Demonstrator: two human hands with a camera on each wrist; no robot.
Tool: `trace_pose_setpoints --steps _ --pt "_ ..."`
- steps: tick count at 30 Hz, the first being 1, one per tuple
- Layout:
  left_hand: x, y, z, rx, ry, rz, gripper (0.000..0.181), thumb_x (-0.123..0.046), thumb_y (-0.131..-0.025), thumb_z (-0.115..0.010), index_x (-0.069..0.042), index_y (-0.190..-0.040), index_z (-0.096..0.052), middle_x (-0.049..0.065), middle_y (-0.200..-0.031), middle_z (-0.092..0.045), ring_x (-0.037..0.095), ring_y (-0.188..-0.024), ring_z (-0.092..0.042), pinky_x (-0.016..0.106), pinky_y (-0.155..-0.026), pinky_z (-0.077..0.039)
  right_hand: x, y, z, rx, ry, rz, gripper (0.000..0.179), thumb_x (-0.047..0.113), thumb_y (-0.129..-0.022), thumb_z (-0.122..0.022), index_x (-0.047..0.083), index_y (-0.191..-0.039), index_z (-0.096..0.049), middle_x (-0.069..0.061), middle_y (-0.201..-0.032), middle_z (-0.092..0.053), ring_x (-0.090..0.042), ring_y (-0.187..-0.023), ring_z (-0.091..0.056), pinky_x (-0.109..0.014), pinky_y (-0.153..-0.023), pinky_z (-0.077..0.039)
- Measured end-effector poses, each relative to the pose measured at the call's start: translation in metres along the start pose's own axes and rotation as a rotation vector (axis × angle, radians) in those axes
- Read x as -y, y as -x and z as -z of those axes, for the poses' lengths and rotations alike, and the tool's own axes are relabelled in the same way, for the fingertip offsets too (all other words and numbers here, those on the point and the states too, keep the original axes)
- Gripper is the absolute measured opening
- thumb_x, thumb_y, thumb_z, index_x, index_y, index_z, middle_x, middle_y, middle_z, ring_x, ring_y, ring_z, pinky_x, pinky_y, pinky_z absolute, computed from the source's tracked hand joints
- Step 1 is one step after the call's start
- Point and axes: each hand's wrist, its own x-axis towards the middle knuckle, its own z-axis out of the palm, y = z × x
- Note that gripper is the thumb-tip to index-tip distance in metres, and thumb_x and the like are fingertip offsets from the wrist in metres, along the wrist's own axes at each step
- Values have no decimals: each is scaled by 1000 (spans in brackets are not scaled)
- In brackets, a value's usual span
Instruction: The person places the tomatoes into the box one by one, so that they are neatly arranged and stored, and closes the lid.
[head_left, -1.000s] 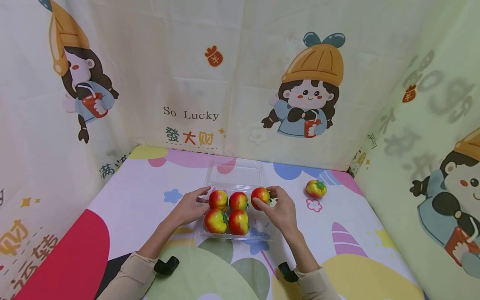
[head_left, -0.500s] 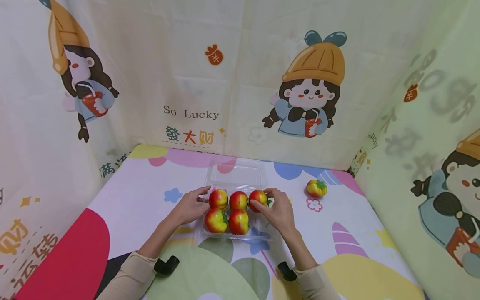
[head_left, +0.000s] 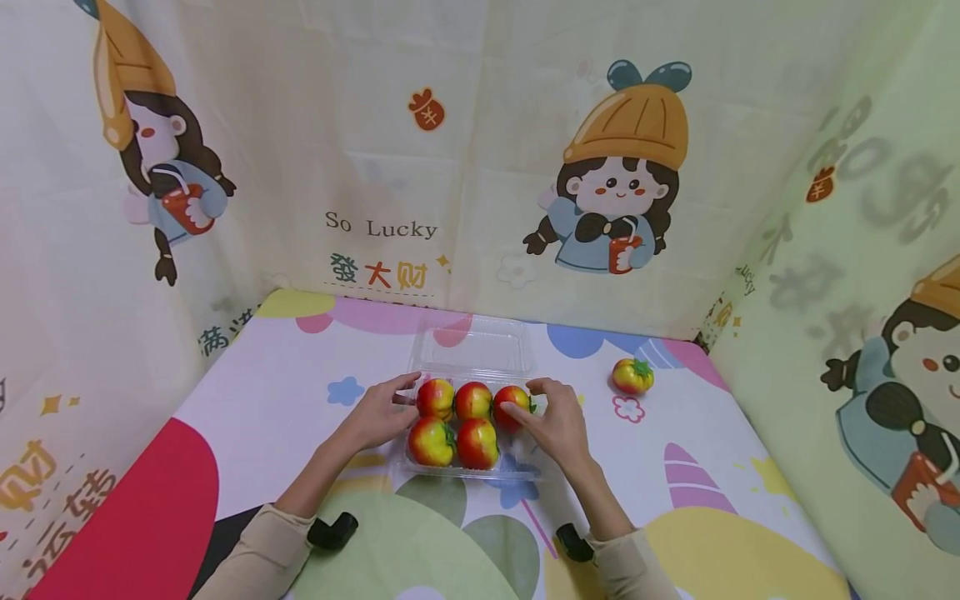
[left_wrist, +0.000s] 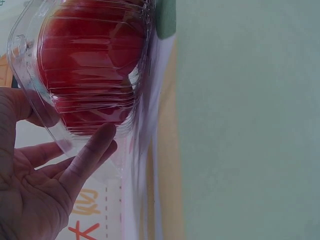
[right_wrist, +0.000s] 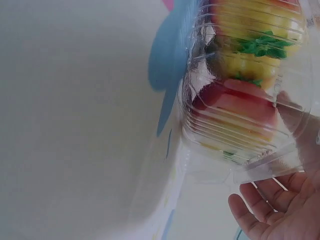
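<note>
- A likely slip: if the right thumb drags as it leaves, the back-right fruit (head_left: pixel 506 398) could roll into the bare front-right corner of the clear container (head_left: pixel 519 477).
- Pressure on the thin wall could also tip or slide the container across the counter (head_left: pixel 285 433), since it looks light.
- The right hand (head_left: pixel 558 421) rests its thumb on that fruit, which sits beside its back-row neighbours; the other fingers spread loosely outside the wall.
- The left hand (head_left: pixel 381 412) has spread, nearly straight fingers touching the container's left side; how firmly they press cannot be told.
- A loose fruit (head_left: pixel 632 377) lies well apart, right.
</note>
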Motion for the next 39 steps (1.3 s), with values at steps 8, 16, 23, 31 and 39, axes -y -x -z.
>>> trace_pose_setpoints --steps 8,16,23,31,39 --pt "2 0 0 -3 -4 3 64 -14 -92 -65 -3 -152 -47 25 -144 -55 38 -118 -66 40 -86 -62 -4 3 6 1 -17 -12 56 41 -81 -84 2 -119 -70 -15 -116 -71 -38 -111 -61 -53 -97 -51" --pt "1 1 0 -1 -2 24 65 -14 -92 -66 -5 -153 -46 24 -146 -54 38 -119 -65 42 -88 -61 -13 5 12 -5 -5 -2 53 38 -82 -85 1 -117 -70 -16 -116 -70 -39 -112 -62 -54 -98 -51" --pt "1 1 0 1 7 14 64 -14 -92 -65 -5 -153 -46 24 -146 -54 38 -119 -65 42 -87 -61 -17 7 18 -3 0 -19 54 38 -82 -84 1 -118 -69 -17 -117 -70 -40 -113 -62 -54 -99 -51" --pt "0 1 1 4 5 1 64 -14 -92 -64 -4 -153 -46 25 -145 -54 38 -119 -66 41 -87 -62 -25 7 23 -22 15 -18 54 37 -82 -84 0 -118 -69 -18 -116 -70 -40 -111 -63 -54 -98 -52" --pt "3 0 1 8 5 -6 64 -14 -92 -64 -2 -152 -46 26 -145 -54 39 -118 -66 42 -87 -61 -33 8 27 -42 43 17 43 31 -88 -79 -2 -114 -70 -19 -111 -71 -40 -106 -64 -53 -94 -54"
